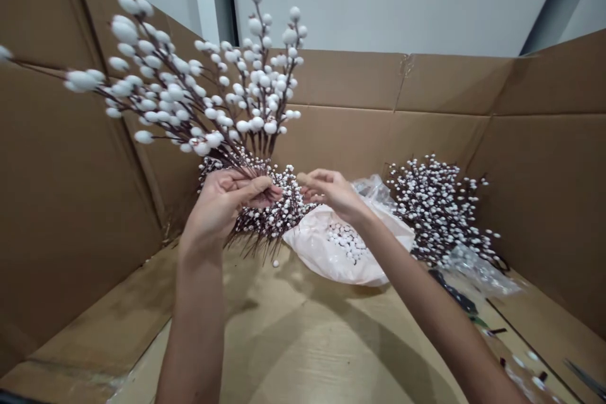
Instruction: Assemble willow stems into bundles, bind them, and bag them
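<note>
My left hand [237,192] is closed around the lower stems of a bunch of artificial berry branches [177,98], dark brown with white berries. The bunch fans up and to the left. Just right of it, at the same height, my right hand [331,192] has thumb and fingers pinched together; what they hold, if anything, is too small to make out. Below the right hand lies a white plastic bag [307,246] with loose white berries [348,243] in it. Behind my left hand is a heap of berry stems [284,208], partly hidden.
Cardboard walls [350,139] enclose the work table [307,341] at the back and sides. Another heap of berry branches [433,208] sits at the right, beside clear plastic wrapping [483,271]. Scissors [584,379] lie at the lower right edge. One loose berry [275,263] is on the table.
</note>
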### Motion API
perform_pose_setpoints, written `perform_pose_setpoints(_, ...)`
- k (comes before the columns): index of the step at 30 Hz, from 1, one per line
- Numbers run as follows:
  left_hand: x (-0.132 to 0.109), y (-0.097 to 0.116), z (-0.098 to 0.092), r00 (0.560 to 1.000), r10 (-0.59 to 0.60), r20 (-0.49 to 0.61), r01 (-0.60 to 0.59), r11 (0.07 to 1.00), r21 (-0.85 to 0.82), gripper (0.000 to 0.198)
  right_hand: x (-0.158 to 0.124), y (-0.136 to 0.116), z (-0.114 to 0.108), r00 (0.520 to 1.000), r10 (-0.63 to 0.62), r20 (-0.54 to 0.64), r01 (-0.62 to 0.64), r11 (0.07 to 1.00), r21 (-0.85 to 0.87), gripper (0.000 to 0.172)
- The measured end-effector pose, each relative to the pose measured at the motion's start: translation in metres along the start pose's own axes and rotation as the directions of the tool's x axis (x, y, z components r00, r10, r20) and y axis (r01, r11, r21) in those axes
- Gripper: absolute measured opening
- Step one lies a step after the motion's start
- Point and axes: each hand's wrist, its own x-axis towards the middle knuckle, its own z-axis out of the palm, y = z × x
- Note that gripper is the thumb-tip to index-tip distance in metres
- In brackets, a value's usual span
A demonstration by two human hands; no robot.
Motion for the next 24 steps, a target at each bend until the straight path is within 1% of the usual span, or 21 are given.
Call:
perform_pose_setpoints(1,0.0,0.001,-0.002,0.999,0.007,-0.036,-0.007,1.0,0.003,0.011,0.008,0.013,0.004,0.997,0.074,-0.007,-0.074,0.995,-0.063,0.017)
perform_pose_setpoints(3,-0.001,0.002,-0.005,0.997,0.016,-0.081,-0.015,1.0,0.011,0.012,0.023,0.04,0.012,0.985,0.172,-0.033,-0.175,0.972,-0.159,0.019)
perform_pose_setpoints(5,-0.001,0.001,-0.006,0.995,0.026,-0.093,-0.025,1.0,0.019,0.013,0.038,0.061,0.014,0.97,0.203,-0.134,-0.233,0.936,-0.265,0.017)
perform_pose_setpoints(7,-0.001,0.0,-0.006,0.995,0.039,-0.091,-0.037,0.999,0.022,0.013,0.051,0.075,0.011,0.953,0.22,-0.208,-0.284,0.89,-0.356,0.018)
perform_pose_setpoints(8,-0.001,0.0,-0.006,0.995,0.044,-0.088,-0.042,0.999,0.021,0.012,0.056,0.08,0.009,0.946,0.234,-0.223,-0.307,0.867,-0.393,0.02)
perform_pose_setpoints(10,-0.001,-0.001,-0.006,0.995,0.053,-0.086,-0.052,0.999,0.012,0.012,0.065,0.086,0.006,0.937,0.275,-0.215,-0.345,0.824,-0.449,0.023)
perform_pose_setpoints(12,-0.001,0.0,-0.007,0.996,0.049,-0.077,-0.049,0.999,0.004,0.012,0.072,0.091,0.008,0.927,0.319,-0.195,-0.374,0.793,-0.482,0.023)
perform_pose_setpoints(14,-0.001,0.0,-0.007,0.997,0.042,-0.058,-0.041,0.999,0.005,0.012,0.077,0.095,0.011,0.919,0.351,-0.181,-0.394,0.78,-0.487,0.023)
perform_pose_setpoints(16,-0.001,0.0,-0.007,0.998,0.044,-0.049,-0.044,0.999,0.009,0.012,0.079,0.095,0.013,0.913,0.374,-0.165,-0.407,0.788,-0.462,0.024)
perform_pose_setpoints(18,-0.001,0.0,-0.007,0.997,0.055,-0.058,-0.054,0.998,0.015,0.012,0.077,0.091,0.01,0.913,0.382,-0.142,-0.405,0.816,-0.413,0.024)
perform_pose_setpoints(21,-0.002,0.0,-0.008,0.995,0.062,-0.072,-0.06,0.998,0.029,0.013,0.07,0.078,-0.003,0.933,0.337,-0.127,-0.36,0.875,-0.323,0.023)
perform_pose_setpoints(24,-0.003,-0.001,-0.007,0.995,0.067,-0.07,-0.065,0.997,0.043,0.013,0.062,0.062,-0.019,0.954,0.245,-0.17,-0.282,0.929,-0.24,0.021)
